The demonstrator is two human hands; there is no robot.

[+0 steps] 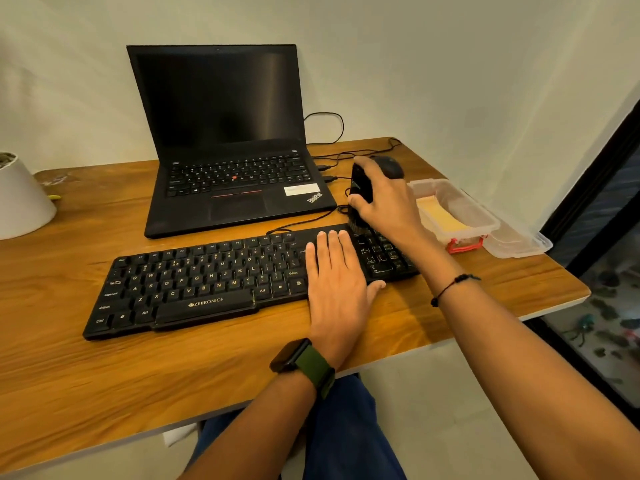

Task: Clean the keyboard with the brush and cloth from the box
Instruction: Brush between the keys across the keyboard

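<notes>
A black Zebronics keyboard (194, 285) lies across the wooden desk (104, 393). My left hand (337, 275) presses flat on its right-middle keys, fingers straight. My right hand (384, 199) grips a black brush (360, 188) upright, with its bristles down on the top right corner of the keyboard, by the number pad. A clear plastic box (460, 206) stands to the right of the keyboard with a yellow cloth (441, 214) inside it. The box's lid (519, 242) lies beside it at the desk's right edge.
An open black laptop (228, 143) stands behind the keyboard, with cables (332, 161) running from its right side. A black mouse (389, 166) sits behind my right hand. A white pot (20, 199) is at the far left. The desk's right edge drops to the floor.
</notes>
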